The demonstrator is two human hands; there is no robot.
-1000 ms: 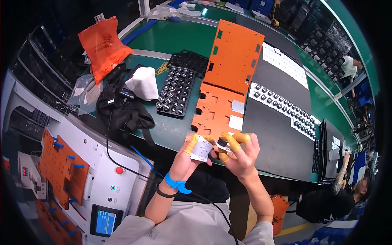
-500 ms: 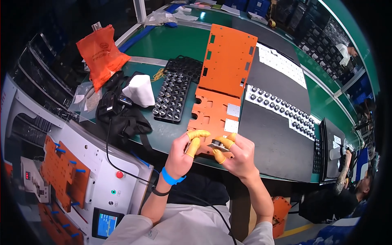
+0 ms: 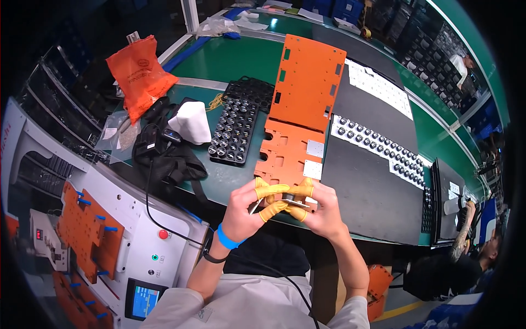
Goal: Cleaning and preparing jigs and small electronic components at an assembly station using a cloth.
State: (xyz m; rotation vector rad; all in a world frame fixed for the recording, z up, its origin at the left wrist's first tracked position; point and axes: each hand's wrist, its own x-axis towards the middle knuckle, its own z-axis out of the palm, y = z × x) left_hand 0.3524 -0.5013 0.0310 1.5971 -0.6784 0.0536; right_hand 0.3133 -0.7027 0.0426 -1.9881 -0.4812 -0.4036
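Both hands meet at the near edge of the green bench [image 3: 235, 55], just in front of the person's chest. Left hand [image 3: 244, 211], w/ blue wristband [image 3: 226, 239] and yellow finger cots on thumb and index, pinches a small flat silvery part [image 3: 285, 202] from the left; right hand [image 3: 323, 211], also w/ yellow cots on its fingertips [image 3: 303, 190], pinches the same part from the right. So both hands are grasping it, fingertips touching over it; the part is mostly hidden by the fingers, exact shape can't be told. It sits above the bench's near edge, just nearer than the orange cut-out plate [image 3: 293, 156], which lies flat on the bench. A larger orange plate [image 3: 309, 82] lies beyond that, overlapping its far end. Left of the plates: black tray [image 3: 233, 129] full of small round silvery caps, then a white wrapped lump [image 3: 192, 122] resting on a black bag [image 3: 164, 153]. Far left: orange plastic bag [image 3: 138, 74]. Right of the plates: dark grey mat [image 3: 367, 181] w/ a white strip of round parts [image 3: 378, 147] running diag. toward the right. Near left: white machine cabinet [image 3: 137, 241] w/ red button [image 3: 163, 234] and small blue screen [image 3: 143, 300]. Another person [image 3: 455, 263] sits at the far right edge.
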